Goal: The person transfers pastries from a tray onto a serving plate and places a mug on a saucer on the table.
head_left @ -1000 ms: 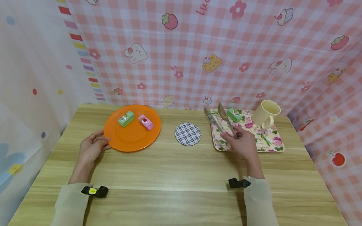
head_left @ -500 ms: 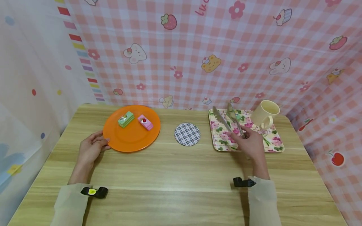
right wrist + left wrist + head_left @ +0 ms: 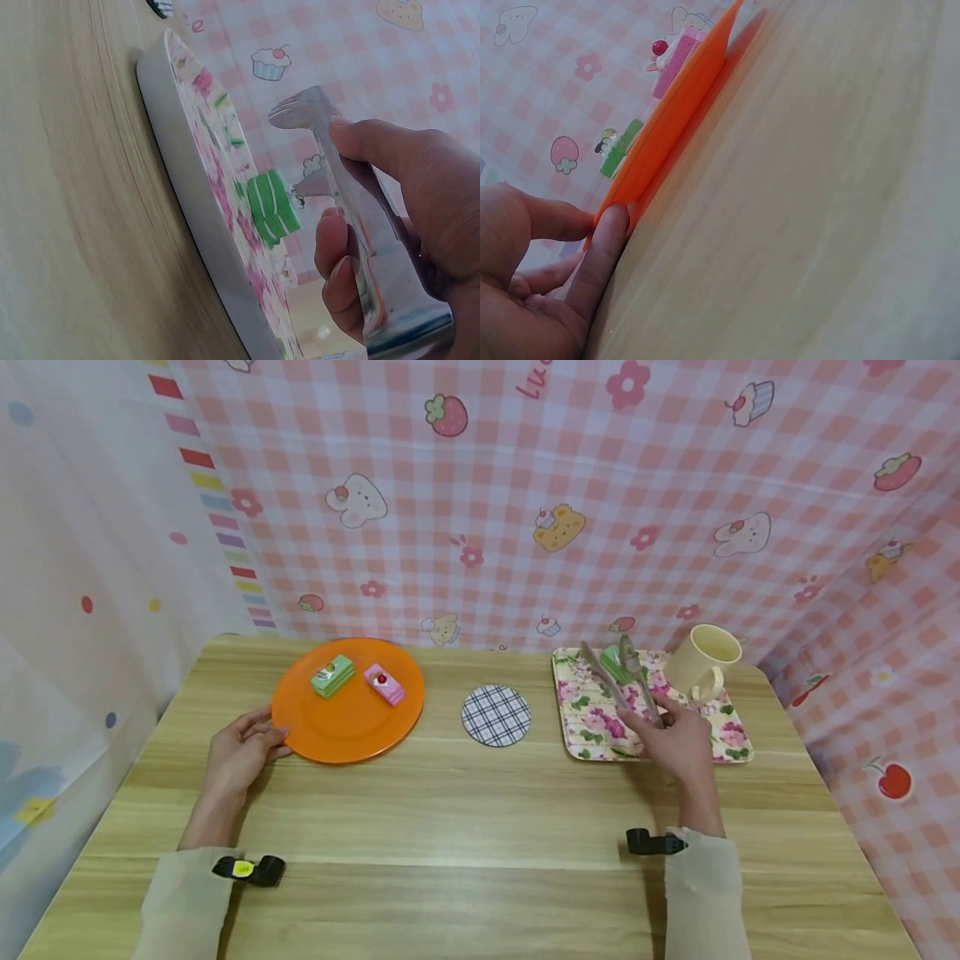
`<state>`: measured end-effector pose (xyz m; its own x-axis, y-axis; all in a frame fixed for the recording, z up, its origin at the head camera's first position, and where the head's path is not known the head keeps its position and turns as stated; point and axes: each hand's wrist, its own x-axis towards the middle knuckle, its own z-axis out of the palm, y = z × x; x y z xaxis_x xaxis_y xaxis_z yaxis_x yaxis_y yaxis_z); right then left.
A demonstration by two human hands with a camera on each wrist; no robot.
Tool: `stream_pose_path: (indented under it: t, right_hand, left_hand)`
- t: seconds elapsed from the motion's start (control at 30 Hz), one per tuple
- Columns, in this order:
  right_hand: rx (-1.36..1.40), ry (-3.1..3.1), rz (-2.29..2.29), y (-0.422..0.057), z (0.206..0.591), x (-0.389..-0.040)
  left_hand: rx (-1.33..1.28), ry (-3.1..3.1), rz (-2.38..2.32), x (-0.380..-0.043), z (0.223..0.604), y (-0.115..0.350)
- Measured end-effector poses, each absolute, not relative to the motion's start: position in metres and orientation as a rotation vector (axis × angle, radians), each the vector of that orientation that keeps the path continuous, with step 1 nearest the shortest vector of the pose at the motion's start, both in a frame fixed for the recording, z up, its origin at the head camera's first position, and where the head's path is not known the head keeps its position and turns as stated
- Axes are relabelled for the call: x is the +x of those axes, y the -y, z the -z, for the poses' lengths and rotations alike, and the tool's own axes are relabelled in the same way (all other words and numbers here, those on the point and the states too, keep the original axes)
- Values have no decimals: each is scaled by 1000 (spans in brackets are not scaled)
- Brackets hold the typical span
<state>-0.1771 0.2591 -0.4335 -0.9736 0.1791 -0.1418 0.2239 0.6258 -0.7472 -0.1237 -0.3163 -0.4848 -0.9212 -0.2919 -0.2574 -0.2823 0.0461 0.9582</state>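
Observation:
At the left, my left hand (image 3: 243, 750) pinches the rim of an orange plate (image 3: 337, 735) between thumb and fingers. On that plate lie a green toy cake slice (image 3: 332, 676) and a pink toy cake slice (image 3: 386, 683). My right hand (image 3: 678, 742) grips metal serving tongs (image 3: 637, 672), their arms spread apart. Another green toy cake slice (image 3: 271, 206) sits on the floral tray (image 3: 592, 739); in the head view the tong ends stand either side of it. The right wrist view shows the tong ends above the slice, with no clear contact.
A cream mug (image 3: 693, 660) stands on the tray's back right, close to the tongs. Between plate and tray lies a round checked coaster (image 3: 496, 716). The wooden table (image 3: 450, 843) ends at a pink gingham curtain (image 3: 480, 568) behind.
My right hand has moved to the right with the tongs, bringing their ends over the green cake slice on the tray. The left hand and plate have stayed put.

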Motion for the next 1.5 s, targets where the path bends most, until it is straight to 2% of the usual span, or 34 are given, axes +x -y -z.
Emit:
stream_pose_path:
  t: [0.77,1.5]
  right_hand:
    - [332,-2877,1270,-274,435,-177]
    - [439,-2827,1246,-278,440,-176]
  left_hand:
    - [607,2251,2080,-124,485,317]
    - [619,2249,2075,-124,484,315]
